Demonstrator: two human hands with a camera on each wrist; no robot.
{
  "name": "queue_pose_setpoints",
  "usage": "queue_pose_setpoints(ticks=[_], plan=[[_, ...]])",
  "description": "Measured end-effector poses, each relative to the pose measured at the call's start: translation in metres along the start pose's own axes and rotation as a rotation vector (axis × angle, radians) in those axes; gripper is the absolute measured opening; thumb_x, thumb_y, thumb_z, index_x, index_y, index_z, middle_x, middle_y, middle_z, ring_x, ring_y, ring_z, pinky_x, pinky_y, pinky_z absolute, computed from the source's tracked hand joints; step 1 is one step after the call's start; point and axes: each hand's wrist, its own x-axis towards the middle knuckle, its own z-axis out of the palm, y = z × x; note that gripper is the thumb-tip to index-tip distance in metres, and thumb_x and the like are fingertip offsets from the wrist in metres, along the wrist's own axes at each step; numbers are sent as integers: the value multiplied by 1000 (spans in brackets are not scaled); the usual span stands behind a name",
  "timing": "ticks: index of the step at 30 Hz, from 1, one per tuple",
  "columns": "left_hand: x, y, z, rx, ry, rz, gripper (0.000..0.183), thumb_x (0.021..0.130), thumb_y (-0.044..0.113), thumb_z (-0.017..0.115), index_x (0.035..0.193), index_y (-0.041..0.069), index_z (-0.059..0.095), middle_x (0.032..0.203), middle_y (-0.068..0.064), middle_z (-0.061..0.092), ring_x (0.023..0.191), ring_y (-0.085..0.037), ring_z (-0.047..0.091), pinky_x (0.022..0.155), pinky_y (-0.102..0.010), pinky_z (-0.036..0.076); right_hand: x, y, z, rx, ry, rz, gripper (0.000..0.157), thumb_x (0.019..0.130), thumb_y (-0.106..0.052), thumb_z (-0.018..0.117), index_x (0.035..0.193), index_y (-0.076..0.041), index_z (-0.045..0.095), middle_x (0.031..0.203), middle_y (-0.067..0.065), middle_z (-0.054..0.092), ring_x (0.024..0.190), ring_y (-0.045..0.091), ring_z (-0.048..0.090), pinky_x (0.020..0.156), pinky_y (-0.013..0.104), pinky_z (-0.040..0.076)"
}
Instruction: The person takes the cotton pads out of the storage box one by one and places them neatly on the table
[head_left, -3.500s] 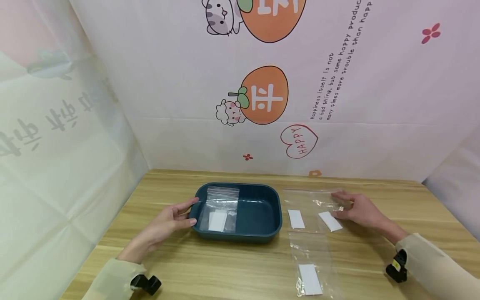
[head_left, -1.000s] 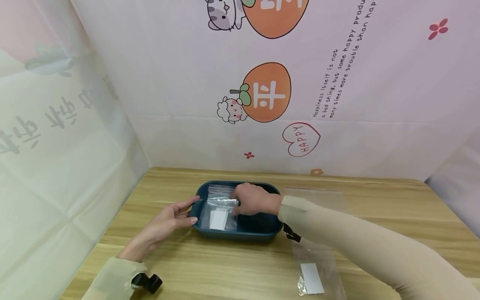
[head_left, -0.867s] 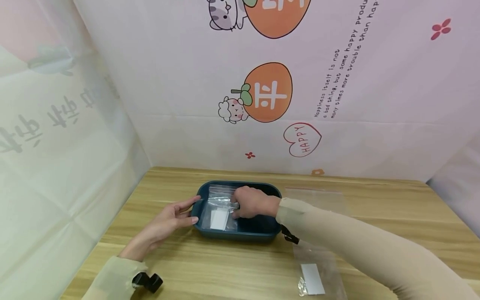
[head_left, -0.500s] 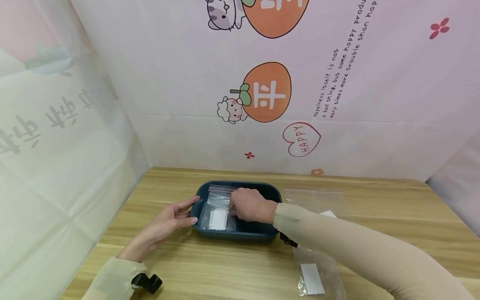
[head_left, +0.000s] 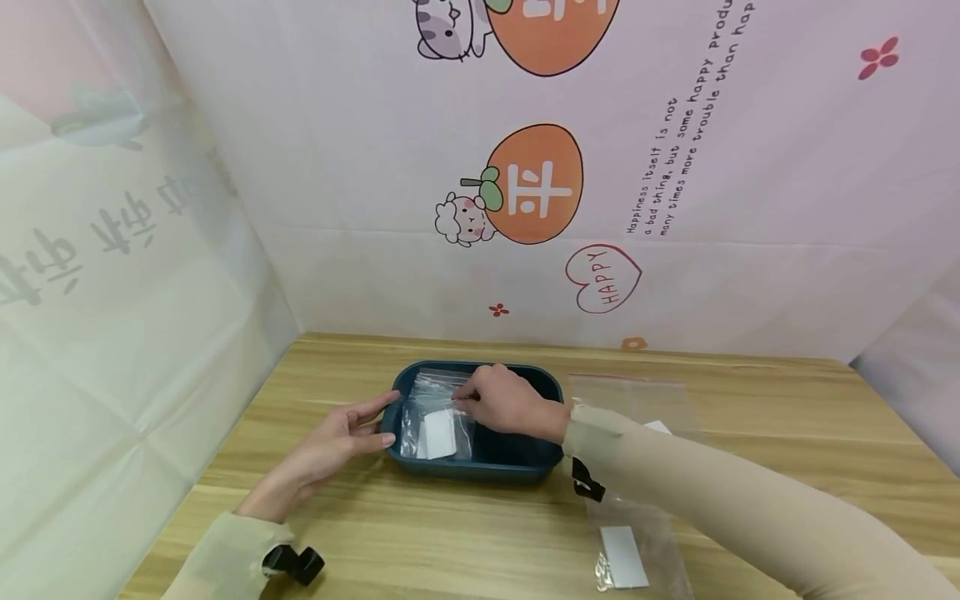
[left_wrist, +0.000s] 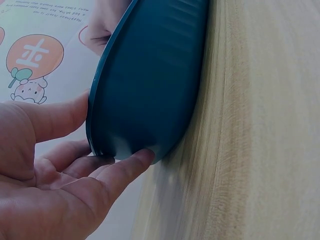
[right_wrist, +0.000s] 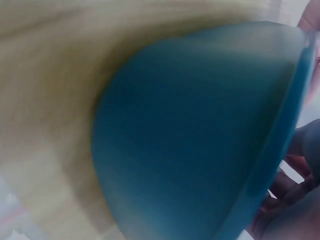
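A dark blue tray (head_left: pixel 517 473) with a rounded rim sits on the wooden table. My left hand (head_left: pixel 341 437) grips its left end; in the left wrist view the left hand (left_wrist: pixel 65 165) has its thumb at the rim and fingers against the outer wall. Inside the tray lie clear zip bags (head_left: pixel 415 437) with white cards (head_left: pixel 438 433) in them; how many bags overlap is unclear. Over the tray, my right hand (head_left: pixel 510 402) pinches the upper right part of a bag. The right wrist view shows mostly the outer wall of the tray (right_wrist: pixel 190 130).
Right of the tray, a clear bag (head_left: pixel 600 390) lies partly under my right forearm, with a bit of white card (head_left: pixel 657 427) showing. Nearer me is another clear bag (head_left: pixel 663 542) holding a white card (head_left: pixel 624 557). A printed cloth (head_left: pixel 375 183) hangs behind the table (head_left: pixel 420 542).
My right hand has moved left from the bags on the table into the tray. In the last half second it rose slightly and the bag there shifted. The left hand stays put.
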Motion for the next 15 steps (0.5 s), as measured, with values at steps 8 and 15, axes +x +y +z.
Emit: queue_pose_setpoints(ticks=[8,15], plan=[[-1,-1,-1,2,-5,-3,70,102,5,69,163,2,36,171,-21,20,150,-45,32,115,-48,40,4,-6,7,367,14,71,44,105,-23,69,143,-2,65,92,5,77,72,20,67,60,26,50],[1,-3,-2,21,4,-5,69,102,7,69,163,3,37,171,-20,20,150,-45,33,115,-49,40,6,-12,8,586,-116,220,55,100,-24,76,149,-6,60,93,3,78,72,22,67,67,38,60]])
